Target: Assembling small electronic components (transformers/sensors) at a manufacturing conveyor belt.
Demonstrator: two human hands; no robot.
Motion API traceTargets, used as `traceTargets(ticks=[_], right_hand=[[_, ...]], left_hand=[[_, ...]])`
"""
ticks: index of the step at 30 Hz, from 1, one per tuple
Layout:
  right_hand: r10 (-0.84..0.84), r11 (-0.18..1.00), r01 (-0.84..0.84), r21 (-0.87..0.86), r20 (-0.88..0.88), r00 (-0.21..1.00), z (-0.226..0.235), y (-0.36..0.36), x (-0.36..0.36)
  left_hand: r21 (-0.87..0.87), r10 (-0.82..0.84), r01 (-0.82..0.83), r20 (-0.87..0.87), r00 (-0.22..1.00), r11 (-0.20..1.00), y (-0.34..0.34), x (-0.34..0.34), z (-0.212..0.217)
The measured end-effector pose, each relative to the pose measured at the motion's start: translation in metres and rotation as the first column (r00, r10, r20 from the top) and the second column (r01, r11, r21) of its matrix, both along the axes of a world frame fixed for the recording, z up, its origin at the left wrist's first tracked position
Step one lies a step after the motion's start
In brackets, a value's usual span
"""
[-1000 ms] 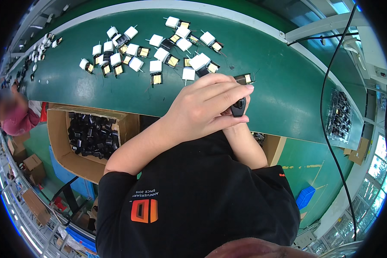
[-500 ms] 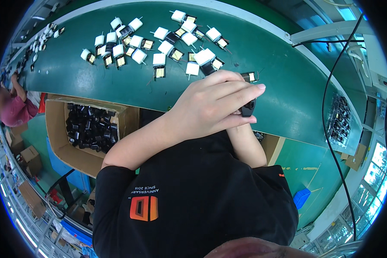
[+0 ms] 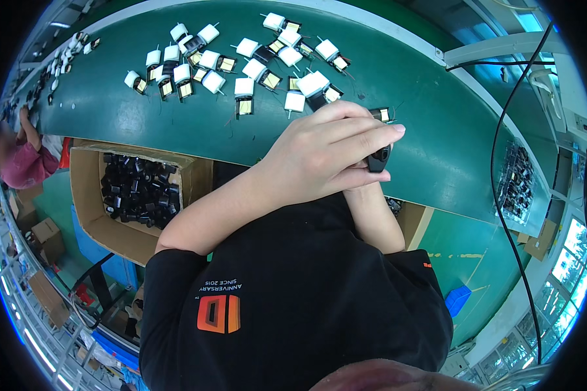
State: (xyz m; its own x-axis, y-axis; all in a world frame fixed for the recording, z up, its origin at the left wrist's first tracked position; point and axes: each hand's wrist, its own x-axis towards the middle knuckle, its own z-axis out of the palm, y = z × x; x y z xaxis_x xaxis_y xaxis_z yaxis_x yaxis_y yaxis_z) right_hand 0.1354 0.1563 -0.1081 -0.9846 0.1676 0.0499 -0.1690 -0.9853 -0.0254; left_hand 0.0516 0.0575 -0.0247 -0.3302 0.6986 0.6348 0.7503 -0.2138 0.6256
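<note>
My left hand reaches across from the left, its fingers curled over a black plastic piece with a rounded end. Only that end shows below the fingers; the rest is covered. My right hand is hidden beneath the left one, and just its forearm can be seen, so its fingers cannot be made out. Past my left fingertips is a small dark part with a yellow face and thin wires; whether it lies on the table or is held is unclear.
Several white-and-black parts with yellow blocks and thin wires lie scattered on the green table. A cardboard box of black pieces stands at left, near another person. A black cable hangs at right beside a clear tray of dark parts.
The whole view has shifted very slightly. My hands keep nearly the same pose around the black plastic piece, and the parts on the table stay put.
</note>
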Motion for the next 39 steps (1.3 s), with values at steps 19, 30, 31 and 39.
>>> traceTargets(ticks=[19, 30, 31, 39], right_hand=[[0.001, 1.000, 0.000, 0.003, -0.109, 0.994, -0.016, 0.005, 0.002], [0.004, 1.000, -0.006, -0.011, -0.188, 0.982, -0.022, 0.005, -0.001], [0.003, 1.000, -0.005, -0.010, -0.189, 0.982, -0.020, -0.001, 0.000], [-0.100, 0.990, 0.099, 0.099, 0.000, 0.995, -0.006, 0.006, 0.007]], left_hand=[[-0.020, -0.067, 0.068, 0.054, 0.996, 0.997, 0.004, 0.002, 0.000], [-0.008, -0.082, 0.083, 0.091, 0.992, 0.997, 0.002, 0.002, -0.003], [-0.010, -0.083, 0.085, 0.093, 0.992, 0.996, 0.002, 0.002, -0.003], [0.013, -0.062, 0.062, 0.031, 0.998, 0.998, 0.004, 0.003, -0.003]])
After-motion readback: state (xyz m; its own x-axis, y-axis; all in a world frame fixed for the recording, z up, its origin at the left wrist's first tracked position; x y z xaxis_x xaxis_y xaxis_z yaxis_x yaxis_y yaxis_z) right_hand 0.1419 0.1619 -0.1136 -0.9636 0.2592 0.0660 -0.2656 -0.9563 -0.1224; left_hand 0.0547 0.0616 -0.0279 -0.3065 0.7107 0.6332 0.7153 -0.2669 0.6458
